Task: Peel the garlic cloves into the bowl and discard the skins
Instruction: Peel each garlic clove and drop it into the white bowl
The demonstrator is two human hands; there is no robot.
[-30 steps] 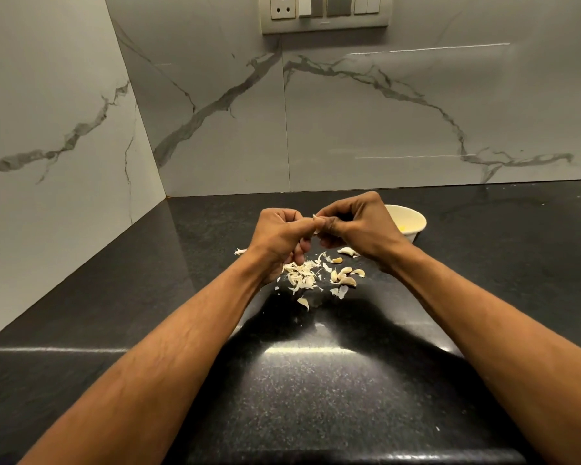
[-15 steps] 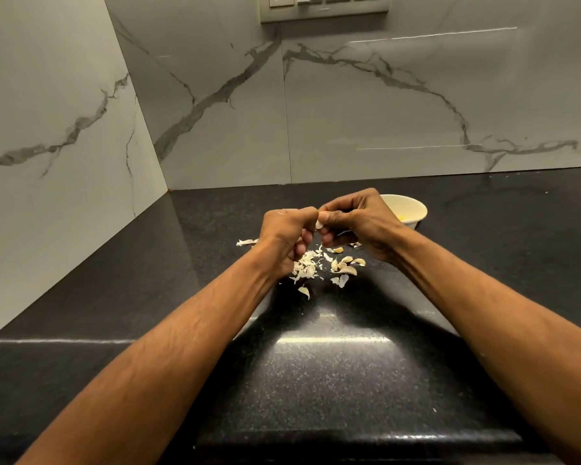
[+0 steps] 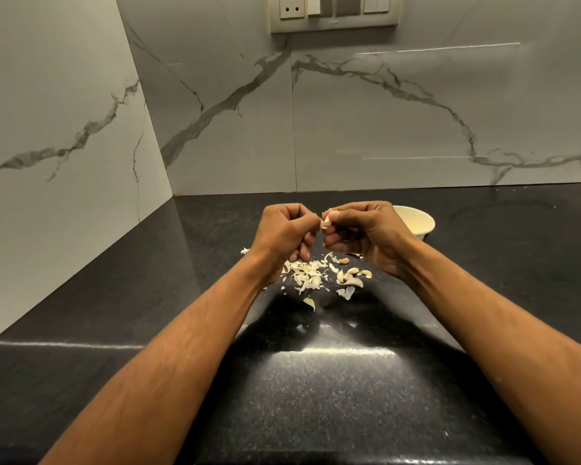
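Person, two bare forearms, no sleeves visible; left hand and right hand without rings, watch, bracelets or gloves; fingers unadorned.

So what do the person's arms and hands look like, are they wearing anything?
Nothing is worn that the picture shows. Both forearms are bare right up to the bottom edge, with no sleeves in view. The left hand and right hand have no gloves, and no rings, watch or bracelets can be seen.

The right hand hides the near left part of the bowl; what lies inside is too blurred to tell. The switch plate is cut off by the top edge. The clove between the fingertips is mostly covered.
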